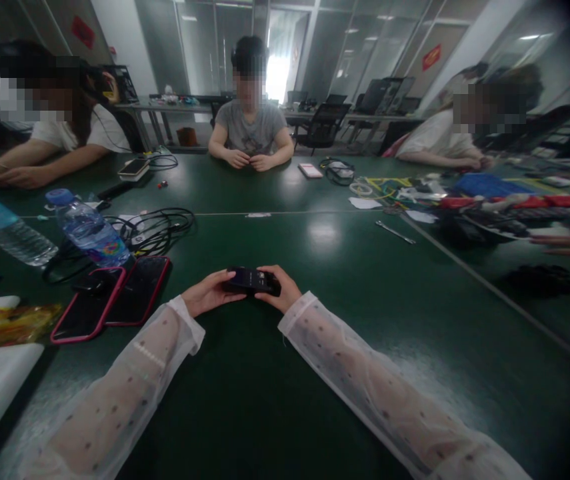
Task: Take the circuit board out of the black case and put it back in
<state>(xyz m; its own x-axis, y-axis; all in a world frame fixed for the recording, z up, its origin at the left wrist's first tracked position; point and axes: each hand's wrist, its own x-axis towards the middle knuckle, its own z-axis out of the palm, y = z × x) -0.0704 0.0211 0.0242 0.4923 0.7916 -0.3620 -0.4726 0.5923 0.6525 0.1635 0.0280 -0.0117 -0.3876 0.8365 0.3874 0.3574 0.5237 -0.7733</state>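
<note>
A small black device [251,281] with a lit screen is held level over the green table [265,373]. My left hand [209,292] grips its left end, thumb on top and fingers beneath. Around its right end my right hand [285,288] is closed, with the fingers at its upper and lower edges. Two phones with red-pink edges, one [89,307] overlapping the other [139,293], lie to the left of my left hand.
Water bottles [89,230] and black cables [165,227] are at the left, beside a yellow packet [15,323]. A wrench [395,233] lies right of centre. Several people sit around the table; tools and cables crowd its right side.
</note>
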